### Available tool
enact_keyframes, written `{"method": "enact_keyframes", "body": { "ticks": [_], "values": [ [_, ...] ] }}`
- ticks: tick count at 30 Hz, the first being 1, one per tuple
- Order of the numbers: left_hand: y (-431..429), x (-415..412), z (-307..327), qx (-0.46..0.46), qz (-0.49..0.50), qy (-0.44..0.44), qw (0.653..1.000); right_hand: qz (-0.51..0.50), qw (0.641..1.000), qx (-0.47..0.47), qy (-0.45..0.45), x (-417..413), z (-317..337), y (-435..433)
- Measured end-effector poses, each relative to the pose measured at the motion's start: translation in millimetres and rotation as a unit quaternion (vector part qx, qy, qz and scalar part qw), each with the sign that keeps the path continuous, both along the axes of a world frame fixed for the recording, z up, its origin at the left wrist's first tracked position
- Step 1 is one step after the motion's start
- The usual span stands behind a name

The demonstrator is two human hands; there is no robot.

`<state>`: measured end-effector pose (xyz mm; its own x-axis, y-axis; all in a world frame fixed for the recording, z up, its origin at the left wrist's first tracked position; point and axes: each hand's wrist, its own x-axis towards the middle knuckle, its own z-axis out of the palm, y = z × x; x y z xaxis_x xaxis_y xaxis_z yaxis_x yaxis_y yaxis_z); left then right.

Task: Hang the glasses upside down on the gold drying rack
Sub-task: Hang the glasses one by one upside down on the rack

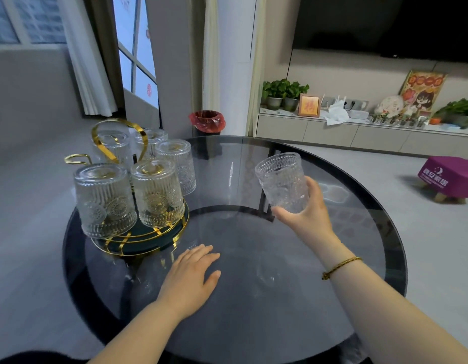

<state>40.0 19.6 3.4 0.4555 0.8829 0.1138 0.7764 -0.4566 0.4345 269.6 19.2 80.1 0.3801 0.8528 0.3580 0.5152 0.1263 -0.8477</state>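
Observation:
The gold drying rack [138,240] stands at the left of the round glass table. Several embossed clear glasses hang upside down on it; the two nearest are a left glass [104,200] and a right glass [156,193]. One gold peg [76,158] at the rack's far left carries nothing. My right hand [306,208] holds another embossed glass [282,182] upright, mouth up, above the table and to the right of the rack. My left hand [191,279] lies flat on the glass top, fingers apart, just in front of the rack.
The round dark glass table [359,232] has a black rim. Beyond it stand a bin with a red bag [208,123], a low cabinet with plants [284,94] and a purple stool [449,177] on the floor at right.

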Motion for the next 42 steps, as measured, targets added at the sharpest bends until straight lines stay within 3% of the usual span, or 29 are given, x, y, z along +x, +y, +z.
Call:
{"method": "enact_keyframes", "body": {
  "ticks": [8, 13, 19, 30, 42],
  "values": [
    [-21, -66, 12, 0.014, 0.057, -0.064, 0.996, 0.070, 0.997, -0.008, -0.039, -19, 36, -21],
    [-17, -126, 14, 0.031, 0.150, -0.109, 0.982, 0.131, 0.989, -0.005, -0.065, -54, 71, -19],
    [11, -170, 6, 0.036, 0.238, -0.101, 0.965, 0.214, 0.968, 0.000, -0.129, -110, 120, -1],
    [43, -187, -5, -0.048, 0.220, -0.018, 0.974, 0.276, 0.911, -0.028, -0.305, -217, 186, 56],
    [46, -192, -18, -0.048, 0.228, -0.057, 0.971, 0.297, 0.849, -0.072, -0.431, -286, 186, 107]
  ]
}}
